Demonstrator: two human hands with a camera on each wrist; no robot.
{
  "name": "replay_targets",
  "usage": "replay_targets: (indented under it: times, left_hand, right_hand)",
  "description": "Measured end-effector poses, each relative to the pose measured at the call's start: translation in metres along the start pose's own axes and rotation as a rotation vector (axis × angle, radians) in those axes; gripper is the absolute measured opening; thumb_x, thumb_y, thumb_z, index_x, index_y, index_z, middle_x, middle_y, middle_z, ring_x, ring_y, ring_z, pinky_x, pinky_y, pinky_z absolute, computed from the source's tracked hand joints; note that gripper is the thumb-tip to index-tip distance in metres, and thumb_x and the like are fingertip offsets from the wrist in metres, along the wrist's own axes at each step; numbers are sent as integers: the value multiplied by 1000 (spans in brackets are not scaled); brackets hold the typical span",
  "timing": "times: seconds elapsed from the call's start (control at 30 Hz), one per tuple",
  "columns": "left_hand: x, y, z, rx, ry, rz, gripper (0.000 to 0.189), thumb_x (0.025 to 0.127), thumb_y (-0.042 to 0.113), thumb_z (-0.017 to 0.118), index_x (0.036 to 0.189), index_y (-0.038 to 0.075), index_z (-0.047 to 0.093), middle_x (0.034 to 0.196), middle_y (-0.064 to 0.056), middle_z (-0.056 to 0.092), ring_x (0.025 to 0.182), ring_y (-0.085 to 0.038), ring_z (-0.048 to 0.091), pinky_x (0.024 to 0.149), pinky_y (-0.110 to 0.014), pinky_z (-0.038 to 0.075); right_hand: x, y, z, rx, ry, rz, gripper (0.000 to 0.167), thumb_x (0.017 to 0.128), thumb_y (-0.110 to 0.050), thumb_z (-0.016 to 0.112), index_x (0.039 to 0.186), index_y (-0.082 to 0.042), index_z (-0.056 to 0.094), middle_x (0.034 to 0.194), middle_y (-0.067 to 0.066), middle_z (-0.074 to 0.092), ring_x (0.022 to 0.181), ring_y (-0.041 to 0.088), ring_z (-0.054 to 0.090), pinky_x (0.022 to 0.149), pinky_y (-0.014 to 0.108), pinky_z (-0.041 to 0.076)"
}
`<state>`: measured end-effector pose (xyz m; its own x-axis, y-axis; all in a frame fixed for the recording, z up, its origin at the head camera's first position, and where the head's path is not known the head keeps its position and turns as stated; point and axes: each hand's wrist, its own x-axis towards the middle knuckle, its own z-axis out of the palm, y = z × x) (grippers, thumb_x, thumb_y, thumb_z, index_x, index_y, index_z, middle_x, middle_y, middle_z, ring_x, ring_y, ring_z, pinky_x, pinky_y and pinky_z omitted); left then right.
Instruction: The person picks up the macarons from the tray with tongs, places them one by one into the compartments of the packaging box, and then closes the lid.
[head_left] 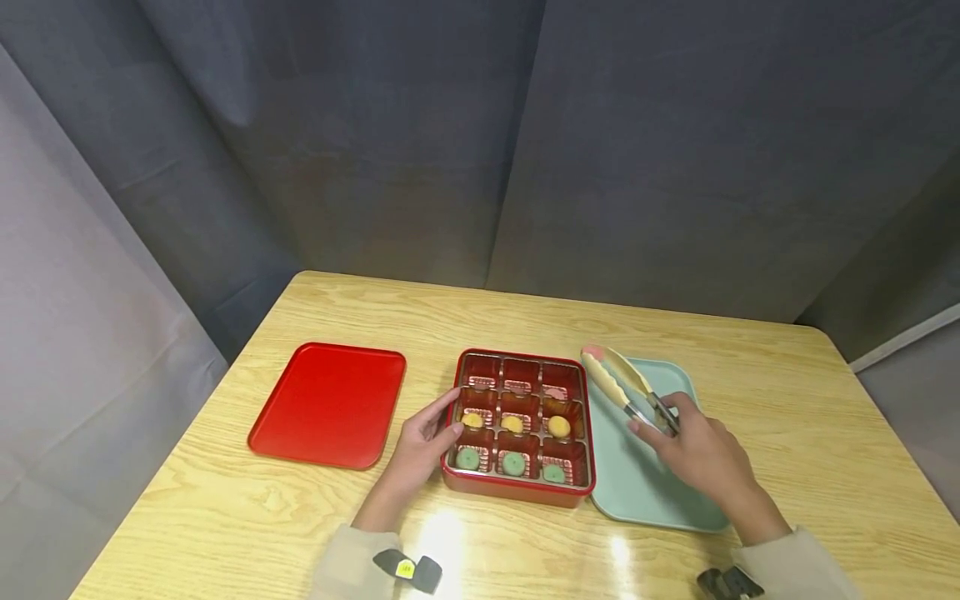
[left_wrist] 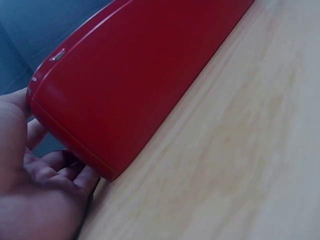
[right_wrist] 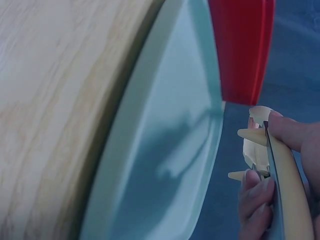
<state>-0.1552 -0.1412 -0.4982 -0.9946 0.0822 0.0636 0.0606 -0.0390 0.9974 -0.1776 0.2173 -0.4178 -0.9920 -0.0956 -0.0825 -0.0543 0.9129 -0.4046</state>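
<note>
A red box (head_left: 517, 487) with a divided insert stands mid-table. Green round pieces (head_left: 513, 463) lie in its near row, yellow ones (head_left: 558, 427) in the middle row, and a pink piece (head_left: 556, 392) in the far right compartment. My left hand (head_left: 422, 446) grips the box's left side, thumb over the rim; the left wrist view shows fingers (left_wrist: 55, 160) at the box's corner. In my right hand (head_left: 705, 454) are tongs (head_left: 611, 385) with cream tips and metal arms. Another pink piece (head_left: 593, 352) sits between the tips, above the tray's far left corner.
A pale green tray (head_left: 645, 496) lies against the box's right side, beneath the tongs and right hand. Left of the box is a flat red lid (head_left: 330, 404). Grey curtains (head_left: 390, 150) stand behind the wooden table (head_left: 187, 500).
</note>
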Motion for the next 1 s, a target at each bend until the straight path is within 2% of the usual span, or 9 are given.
replay_targets:
  times: [0.13,0.37,0.53,0.67,1.0]
  left_hand:
    - [0,0,0,2,2,1,53,90,15,63,140,18,47,149,-2,38,141,-18,26,117,-35,18]
    - [0,-1,0,-5,2,-6,52,90,14,62,140,18,47,148,-2,39,141,-17,27,117,-34,19]
    - [0,0,0,4,3,-5,52,90,15,62,139,20,47,148,-1,39,141,-17,26,117,-34,18]
    - [0,1,0,9,2,-8,51,91,14,62,140,20,47,148,-2,38,141,-17,26,118,-35,18]
    - [-1,12,-1,3,-27,-37,54,91,8,60,142,10,42,150,-8,34,142,-21,22,118,-34,15]
  right_hand:
    - [-2,-7,-2,1,20,-13,76,83,-68,51,128,-6,44,69,4,57,56,19,49,43,30,34]
    - [-7,-17,-3,14,28,-24,75,82,-67,53,127,-7,45,70,3,56,55,18,48,43,29,34]
    - [-11,-28,-1,24,47,-70,70,82,-64,57,123,-8,48,69,1,54,54,16,47,44,28,34]
    - [-15,-36,2,32,35,-101,71,82,-63,57,125,-8,48,67,-1,53,52,14,45,44,28,34]
    - [-20,-48,12,43,3,-145,71,79,-66,58,122,-10,50,69,-2,52,52,12,45,43,28,34]
